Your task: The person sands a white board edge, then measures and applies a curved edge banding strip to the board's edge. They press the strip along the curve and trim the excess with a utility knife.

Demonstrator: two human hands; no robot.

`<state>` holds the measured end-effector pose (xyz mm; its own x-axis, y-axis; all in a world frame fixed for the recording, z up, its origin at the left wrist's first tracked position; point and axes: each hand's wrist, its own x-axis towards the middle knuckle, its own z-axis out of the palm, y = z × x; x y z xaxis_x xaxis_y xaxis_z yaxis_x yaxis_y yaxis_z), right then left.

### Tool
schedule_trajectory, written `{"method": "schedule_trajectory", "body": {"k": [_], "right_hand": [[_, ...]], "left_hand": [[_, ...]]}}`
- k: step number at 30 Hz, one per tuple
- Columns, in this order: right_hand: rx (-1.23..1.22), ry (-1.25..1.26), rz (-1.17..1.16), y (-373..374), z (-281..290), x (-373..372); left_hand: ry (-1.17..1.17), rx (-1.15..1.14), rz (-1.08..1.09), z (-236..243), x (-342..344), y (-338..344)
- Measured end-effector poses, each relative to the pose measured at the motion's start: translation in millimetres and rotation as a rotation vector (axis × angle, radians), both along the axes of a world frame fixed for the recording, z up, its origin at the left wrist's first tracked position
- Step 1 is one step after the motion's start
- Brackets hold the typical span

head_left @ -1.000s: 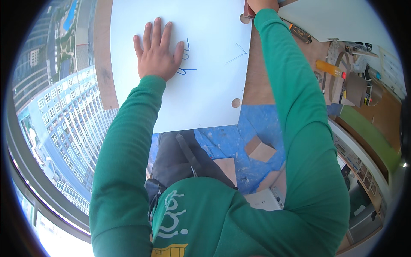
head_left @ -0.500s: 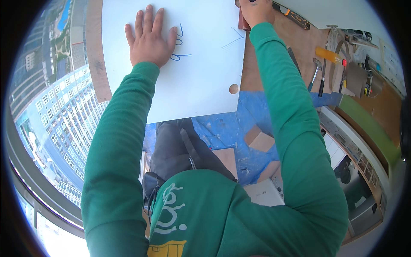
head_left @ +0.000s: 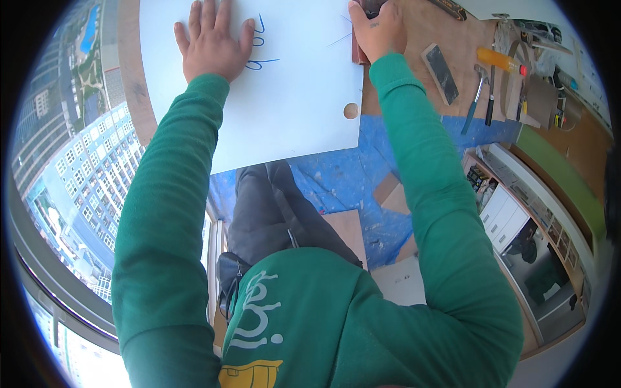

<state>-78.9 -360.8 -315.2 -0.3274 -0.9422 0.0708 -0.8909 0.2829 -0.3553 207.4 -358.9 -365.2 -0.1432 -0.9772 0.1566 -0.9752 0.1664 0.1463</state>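
Pressing left hand [head_left: 213,45] flat, fingers spread, on the white board [head_left: 284,97], beside blue scribbles [head_left: 259,45]. My right hand [head_left: 378,29] grips a dark tool [head_left: 372,6] at the board's right edge; tool mostly cut off. Board lies on the wooden surface [head_left: 420,71], round hole [head_left: 350,110] near its corner. Dark sanding block [head_left: 441,64], pliers [head_left: 474,97] and orange-handled screwdriver [head_left: 501,61] further right.

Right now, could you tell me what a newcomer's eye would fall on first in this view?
First comes the large white flat board with a round hole, lying on the brown wooden workbench at the top. The left hand lies flat on it beside blue pen scribbles; the right hand closes on something dark at the board's right edge. Green sleeves fill the foreground.
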Motion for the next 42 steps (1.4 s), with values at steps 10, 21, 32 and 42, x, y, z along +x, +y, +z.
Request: {"method": "schedule_trajectory", "body": {"k": [10,21,32,42], "right_hand": [[0.028,-0.09,-0.019,75.7,-5.4,-1.3],[0.059,-0.249,-0.04,213.8,7.0,7.5],[0.176,-0.478,-0.231,342.8,34.4,-5.7],[0.184,-0.382,-0.107,137.9,25.8,-2.9]], "left_hand": [[0.006,0.159,0.036,35.3,-12.3,3.1],[-0.01,0.193,0.04,38.8,-15.0,5.6],[-0.042,0.308,0.074,51.7,-23.2,3.1],[-0.176,0.05,0.034,4.3,-2.6,0.7]]}}
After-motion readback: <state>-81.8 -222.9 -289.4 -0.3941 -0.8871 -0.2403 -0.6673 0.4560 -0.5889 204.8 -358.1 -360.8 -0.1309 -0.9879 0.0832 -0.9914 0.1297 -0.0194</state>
